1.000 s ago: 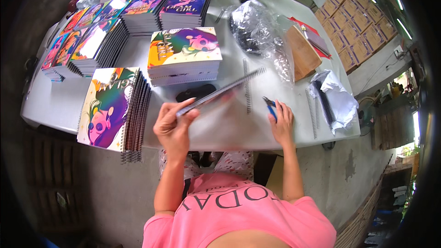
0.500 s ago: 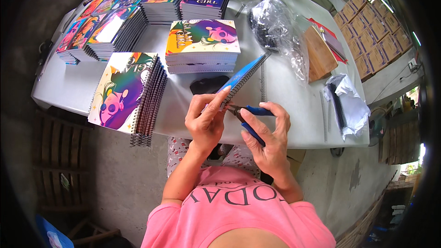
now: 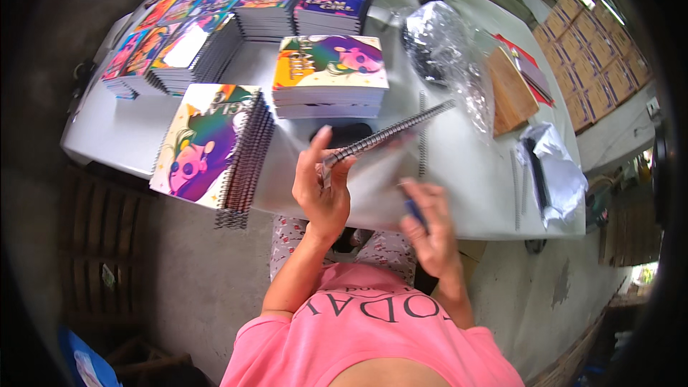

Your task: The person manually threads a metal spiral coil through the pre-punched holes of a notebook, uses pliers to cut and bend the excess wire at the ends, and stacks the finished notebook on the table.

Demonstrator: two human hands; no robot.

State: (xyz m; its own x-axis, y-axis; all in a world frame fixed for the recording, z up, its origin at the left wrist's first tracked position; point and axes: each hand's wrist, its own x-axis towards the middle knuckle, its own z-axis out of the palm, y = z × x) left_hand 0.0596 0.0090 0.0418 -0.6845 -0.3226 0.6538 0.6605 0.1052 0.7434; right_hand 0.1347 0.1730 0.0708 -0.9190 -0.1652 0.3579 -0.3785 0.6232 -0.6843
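My left hand (image 3: 322,197) is closed on one end of a spiral notebook (image 3: 393,131), held tilted above the table with its black coil spine facing up. Lower and to the right, my right hand (image 3: 432,226) is smeared by motion. Blue-handled pliers (image 3: 415,213) show in its grip, though their jaws are hard to make out. To the left of my left hand lies a stack of spiral notebooks (image 3: 197,147) with colourful covers. Beyond the held notebook sits a stack of printed pages (image 3: 330,93) under a matching cover. A black object (image 3: 340,135) lies partly behind my left hand.
More notebook stacks (image 3: 272,18) fill the table's far left. A loose coil (image 3: 422,147) lies beyond my right hand. A clear plastic bag (image 3: 448,57), a wooden block (image 3: 510,89) and white wrapping with black coils (image 3: 555,172) are at right. Cartons (image 3: 591,57) stand behind.
My right hand has drawn the pliers down and away from the coil's end. The notebook has turned flatter, its spine now uppermost. The whole view has shifted slightly.
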